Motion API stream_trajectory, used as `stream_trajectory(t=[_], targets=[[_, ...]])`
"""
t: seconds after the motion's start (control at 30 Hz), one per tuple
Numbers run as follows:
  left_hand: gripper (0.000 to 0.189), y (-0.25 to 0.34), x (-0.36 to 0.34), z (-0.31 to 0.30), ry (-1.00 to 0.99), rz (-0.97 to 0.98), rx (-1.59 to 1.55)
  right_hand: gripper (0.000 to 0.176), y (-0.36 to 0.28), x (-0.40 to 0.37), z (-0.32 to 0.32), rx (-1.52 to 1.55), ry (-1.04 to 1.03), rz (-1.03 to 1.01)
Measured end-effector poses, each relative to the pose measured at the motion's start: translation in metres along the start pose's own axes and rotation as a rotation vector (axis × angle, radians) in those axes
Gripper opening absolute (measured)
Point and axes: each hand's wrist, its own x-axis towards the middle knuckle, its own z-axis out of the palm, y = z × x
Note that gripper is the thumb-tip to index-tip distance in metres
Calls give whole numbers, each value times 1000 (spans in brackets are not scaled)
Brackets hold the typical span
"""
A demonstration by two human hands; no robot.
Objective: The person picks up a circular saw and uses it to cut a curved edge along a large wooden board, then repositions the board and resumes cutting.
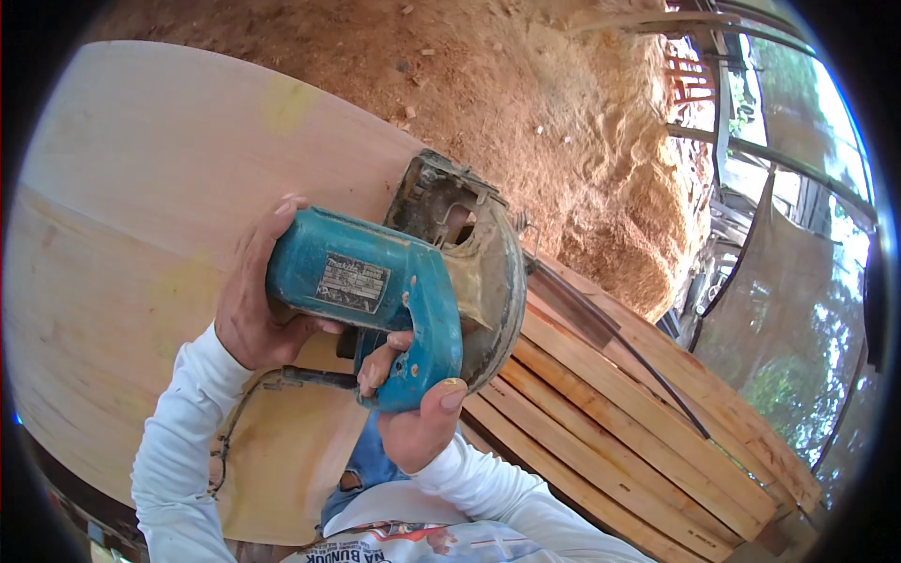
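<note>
A teal circular saw (375, 281) with a worn label and a dusty metal guard and base is held up over a pale wooden sheet (169, 159). My left hand (258, 300) cups the rear of its motor housing, fingers around the end and thumb beneath. My right hand (418, 403) is wrapped round the saw's rear handle, with fingers through the grip near the trigger. A dark power cord (230, 422) runs from the handle down across the sheet. The saw's blade cannot be made out.
Long sawn boards (619, 441) lie side by side at the lower right, with a thin dark rod (648, 361) above them. Reddish sawdust-covered ground (526, 103) lies beyond the sheet. Hanging netting (779, 300) and posts stand at the right.
</note>
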Motion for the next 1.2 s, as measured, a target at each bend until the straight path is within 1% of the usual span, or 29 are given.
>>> stream_trajectory(t=[0.4,0.6,1.2], targets=[[120,1,2,0,10,-4,-3,89,-3,1,0,28,-2,29],[121,0,2,0,13,6,-1,93,-6,2,1,28,9,52],[122,-1,2,0,11,-39,-13,94,-9,5,2,49,24,78]])
